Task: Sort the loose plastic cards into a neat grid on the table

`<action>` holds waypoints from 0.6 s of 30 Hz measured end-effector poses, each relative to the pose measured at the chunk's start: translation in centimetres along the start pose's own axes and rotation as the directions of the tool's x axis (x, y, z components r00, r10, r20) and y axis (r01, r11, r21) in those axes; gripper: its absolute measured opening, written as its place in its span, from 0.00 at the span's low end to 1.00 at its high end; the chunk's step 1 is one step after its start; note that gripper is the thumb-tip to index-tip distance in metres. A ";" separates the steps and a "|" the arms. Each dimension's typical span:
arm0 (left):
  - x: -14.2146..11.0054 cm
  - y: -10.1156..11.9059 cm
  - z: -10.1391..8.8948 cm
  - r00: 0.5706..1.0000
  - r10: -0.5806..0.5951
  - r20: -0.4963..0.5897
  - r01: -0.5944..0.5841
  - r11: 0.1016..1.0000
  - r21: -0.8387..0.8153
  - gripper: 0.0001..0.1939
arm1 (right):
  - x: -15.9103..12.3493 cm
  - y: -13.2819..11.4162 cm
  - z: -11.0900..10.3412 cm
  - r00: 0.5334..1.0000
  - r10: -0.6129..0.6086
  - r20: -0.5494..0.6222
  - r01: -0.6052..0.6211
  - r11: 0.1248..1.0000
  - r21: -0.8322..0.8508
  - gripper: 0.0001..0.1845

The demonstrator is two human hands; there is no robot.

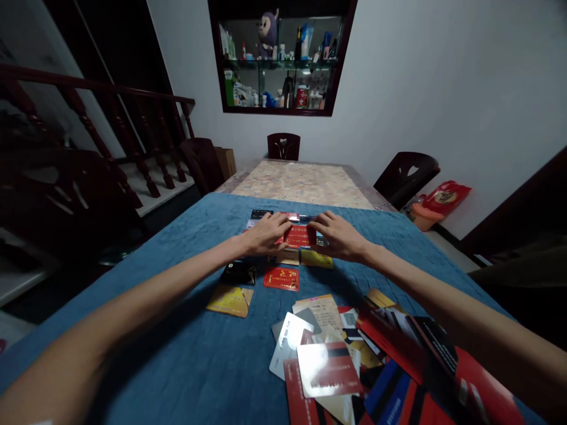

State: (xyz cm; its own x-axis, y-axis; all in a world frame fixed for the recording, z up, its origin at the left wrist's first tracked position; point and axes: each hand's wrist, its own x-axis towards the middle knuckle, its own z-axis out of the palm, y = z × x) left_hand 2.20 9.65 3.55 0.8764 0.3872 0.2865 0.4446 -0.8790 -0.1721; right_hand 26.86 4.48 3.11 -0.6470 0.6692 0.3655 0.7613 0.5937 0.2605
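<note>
Card [301,235] pinched between left hand [264,235] and right hand [340,237]; I'd keep grips light and even, clear of the yellow card [317,260].

Red card [300,235]: pale print facing me, at my 12 o'clock
Red-and-gold card [281,278]: flat, at its 7 o'clock
Black card [239,273]: flat, its 8 o'clock
Yellow card [230,300]: flat, askew, between 7 and 8
Loose pile [330,367]: mixed cards overlapping untidily, its 5 o'clock
</note>
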 end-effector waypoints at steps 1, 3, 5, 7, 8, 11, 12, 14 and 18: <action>0.2 -0.5 0.2 1.000 -0.001 0.007 0.001 1.000 0.010 0.20 | 0.5 0.4 0.4 1.000 0.001 0.004 -0.001 1.000 0.003 0.18; 0.6 -1.6 0.6 1.000 -0.008 0.015 0.008 1.000 0.015 0.19 | 1.4 1.1 1.1 1.000 0.006 0.011 -0.006 1.000 0.015 0.16; 0.9 -2.7 1.0 1.000 -0.015 0.018 0.015 1.000 0.008 0.18 | 2.4 1.8 1.8 1.000 0.012 0.022 -0.013 0.999 0.030 0.15; 1.2 -3.8 1.5 1.000 -0.020 0.016 0.020 1.000 -0.007 0.18 | 3.4 2.5 2.5 0.999 0.015 0.039 -0.016 0.999 0.042 0.15; 1.4 -4.3 1.7 1.000 -0.025 0.017 0.025 1.000 -0.014 0.18 | 3.9 2.9 2.8 0.999 0.017 0.051 -0.020 0.999 0.047 0.16; 2.0 -6.1 2.5 0.998 -0.047 0.045 0.049 0.998 -0.031 0.15 | 5.5 3.8 3.9 0.995 0.034 0.094 -0.041 0.997 0.072 0.15; 2.2 -6.6 2.8 0.997 -0.056 0.058 0.058 0.998 -0.037 0.15 | 6.0 4.1 4.3 0.993 0.041 0.107 -0.050 0.995 0.081 0.14; 2.7 -7.6 3.5 0.994 -0.080 0.076 0.084 0.995 -0.048 0.13 | 6.9 4.7 5.0 0.991 0.051 0.127 -0.063 0.994 0.093 0.11; 3.8 -8.9 4.7 0.981 -0.161 0.109 0.165 0.986 -0.031 0.12 | 8.2 5.9 6.6 0.987 0.072 0.146 -0.086 0.992 0.090 0.11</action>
State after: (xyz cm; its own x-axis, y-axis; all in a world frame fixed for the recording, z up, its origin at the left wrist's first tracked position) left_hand 2.46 20.27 1.80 0.8084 0.5515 0.2059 0.5772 -0.8112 -0.0935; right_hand 25.80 16.42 1.74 -0.5896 0.7684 0.2488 0.8072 0.5719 0.1464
